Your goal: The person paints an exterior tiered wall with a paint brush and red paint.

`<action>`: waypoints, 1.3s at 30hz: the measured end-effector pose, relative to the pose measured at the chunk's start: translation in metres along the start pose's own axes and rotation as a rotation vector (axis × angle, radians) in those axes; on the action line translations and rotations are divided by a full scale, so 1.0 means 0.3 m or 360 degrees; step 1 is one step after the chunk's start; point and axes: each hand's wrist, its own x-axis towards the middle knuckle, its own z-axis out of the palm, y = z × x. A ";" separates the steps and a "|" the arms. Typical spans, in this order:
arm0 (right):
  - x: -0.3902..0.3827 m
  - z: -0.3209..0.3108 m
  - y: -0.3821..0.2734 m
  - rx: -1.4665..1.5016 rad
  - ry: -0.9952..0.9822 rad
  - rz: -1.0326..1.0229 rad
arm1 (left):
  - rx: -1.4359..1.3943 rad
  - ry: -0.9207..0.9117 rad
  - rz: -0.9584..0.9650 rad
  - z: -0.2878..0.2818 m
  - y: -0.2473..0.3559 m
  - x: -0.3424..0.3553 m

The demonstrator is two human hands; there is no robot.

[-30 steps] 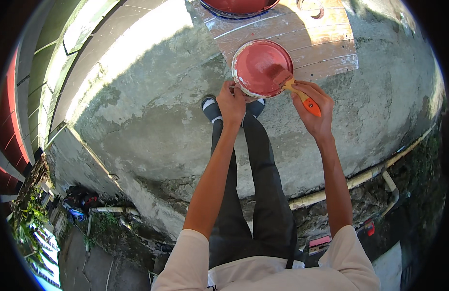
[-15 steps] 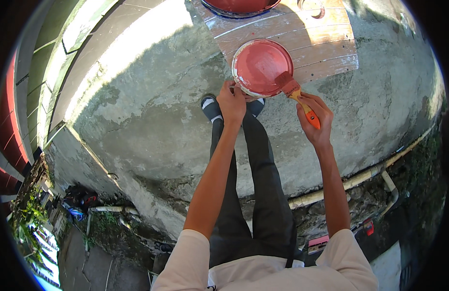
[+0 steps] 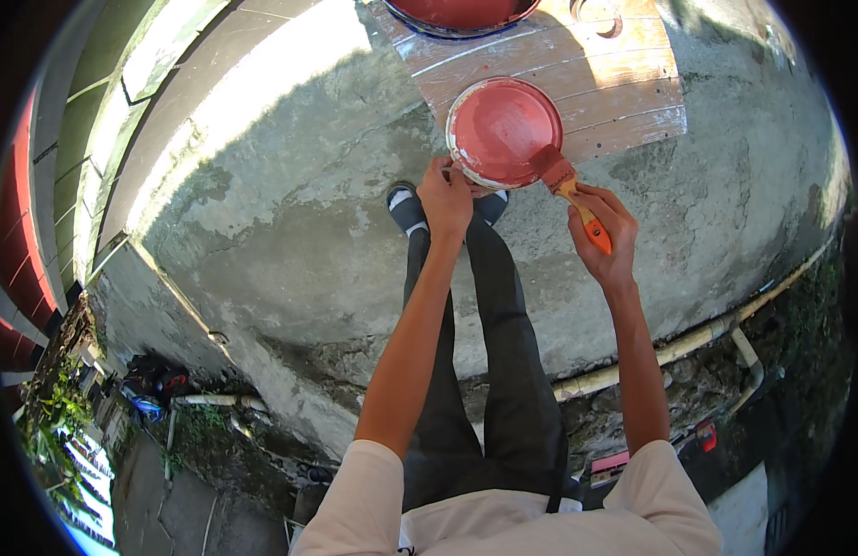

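My left hand point(image 3: 446, 199) is closed on the near left rim of a round paint container point(image 3: 503, 125), its fingers partly hidden beneath. Reddish-pink paint coats the inside, and the pale rim is smeared. In my right hand point(image 3: 607, 232) is a paintbrush point(image 3: 585, 215) with an orange and yellow handle, gripped between thumb and fingers. Its red-coated bristles rest at the container's right rim. Farther off, a larger dark-rimmed bucket point(image 3: 461, 34) of red paint stands on a worn wooden board point(image 3: 624, 93).
Rough concrete ground point(image 3: 309, 241) surrounds my shoes point(image 3: 408, 206). A pale pipe point(image 3: 670, 352) runs along the concrete's right edge, beside a lower strip of stones. A dark bundle point(image 3: 151, 382) lies at lower left. A curved ring-like object point(image 3: 598, 17) is on the board.
The brush has slid slightly toward me along the container's right side. My left hand keeps its hold on the container, which has barely shifted.
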 end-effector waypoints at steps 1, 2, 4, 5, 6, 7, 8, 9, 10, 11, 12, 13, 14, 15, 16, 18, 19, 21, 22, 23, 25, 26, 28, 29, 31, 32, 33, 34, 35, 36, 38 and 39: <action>-0.001 -0.002 0.001 -0.0001 0.0000 -0.0001 | -0.0002 0.0000 0.0000 0.001 -0.002 0.002; -0.002 -0.004 0.002 -0.0007 -0.0002 -0.0006 | 0.0014 -0.0004 -0.0007 0.002 -0.003 0.004; -0.006 0.001 -0.002 0.0000 -0.0008 -0.0009 | 0.0038 -0.0001 -0.0019 -0.005 -0.015 0.006; -0.006 0.001 -0.005 -0.0002 -0.0012 0.0003 | 0.0015 0.0034 -0.0001 -0.003 -0.020 0.008; -0.003 0.001 -0.008 -0.0007 -0.0014 0.0012 | -0.0014 0.0069 0.0020 -0.001 -0.028 0.015; -0.003 0.004 -0.012 -0.0006 -0.0016 0.0007 | -0.0015 0.0073 0.0021 -0.004 -0.036 0.021; -0.006 0.010 -0.017 0.0000 0.0007 -0.0002 | 0.0020 0.0088 0.0048 -0.009 -0.044 0.026; -0.009 0.009 -0.015 -0.0005 0.0029 -0.0006 | 0.0050 0.0094 0.0068 -0.002 -0.034 0.024; -0.009 0.009 -0.015 -0.0012 0.0027 -0.0006 | 0.0045 0.0090 0.0065 0.003 -0.024 0.018; -0.008 0.012 -0.018 -0.0012 0.0076 0.0000 | 0.0040 0.0024 0.0010 0.006 -0.016 0.011; -0.006 0.021 -0.033 -0.0003 0.0126 0.0003 | 0.0043 -0.0035 -0.0042 -0.005 -0.008 0.006; -0.002 0.037 -0.046 0.0002 0.0126 0.0003 | 0.0046 -0.0031 -0.0042 -0.013 -0.022 0.016; 0.004 0.055 -0.058 0.0062 0.0106 0.0000 | 0.0110 -0.0026 -0.0010 -0.022 -0.032 0.030; 0.003 0.066 -0.059 0.0113 0.0086 0.0002 | 0.0170 -0.0031 0.0020 -0.019 -0.022 0.032; -0.006 0.074 -0.054 0.0107 0.0087 0.0007 | 0.0169 -0.0037 0.0018 -0.012 -0.014 0.025; -0.027 0.089 -0.045 0.0079 0.0067 -0.0031 | 0.0036 -0.0062 -0.0092 -0.007 0.002 0.010; -0.035 0.092 -0.043 0.0081 0.0068 -0.0031 | 0.0038 -0.0062 -0.0091 -0.007 -0.003 0.013; -0.049 0.089 -0.043 0.0077 0.0077 -0.0005 | 0.0055 -0.0054 -0.0047 -0.007 -0.005 0.019; -0.051 0.087 -0.045 0.0076 0.0076 -0.0004 | 0.0056 -0.0054 -0.0049 -0.009 -0.009 0.020; -0.052 0.083 -0.050 0.0074 0.0057 -0.0007 | 0.0069 -0.0054 -0.0038 -0.014 -0.013 0.021; -0.052 0.076 -0.053 0.0071 0.0039 -0.0012 | 0.0081 -0.0055 -0.0026 -0.013 -0.018 0.023; -0.053 0.072 -0.054 0.0052 0.0032 -0.0009 | 0.0088 -0.0053 -0.0019 -0.012 -0.020 0.023; -0.051 0.064 -0.056 0.0034 0.0025 -0.0007 | 0.0096 -0.0050 -0.0010 -0.011 -0.021 0.023; -0.049 0.059 -0.059 0.0030 0.0015 -0.0011 | 0.0086 -0.0050 -0.0008 -0.011 -0.021 0.023; -0.043 0.054 -0.063 0.0027 0.0004 -0.0016 | 0.0076 -0.0047 -0.0005 -0.013 -0.025 0.025; -0.039 0.054 -0.062 0.0026 -0.0001 -0.0019 | 0.0105 -0.0040 0.0010 -0.014 -0.028 0.028; -0.036 0.052 -0.060 0.0021 -0.0007 -0.0020 | 0.0131 -0.0036 0.0024 -0.011 -0.026 0.027; -0.034 0.050 -0.059 0.0019 -0.0009 -0.0020 | 0.0129 -0.0036 0.0023 -0.008 -0.025 0.025; -0.032 0.049 -0.058 0.0016 0.0000 -0.0024 | 0.0106 -0.0034 0.0014 -0.002 -0.025 0.022; -0.029 0.050 -0.059 0.0018 0.0011 -0.0029 | 0.0087 -0.0029 0.0007 -0.002 -0.027 0.020; -0.018 0.054 -0.048 0.0074 0.0098 0.0038 | 0.0067 0.0010 0.0023 -0.002 -0.030 0.025; -0.013 0.056 -0.043 0.0129 0.0183 0.0108 | 0.0047 0.0048 0.0036 -0.004 -0.031 0.025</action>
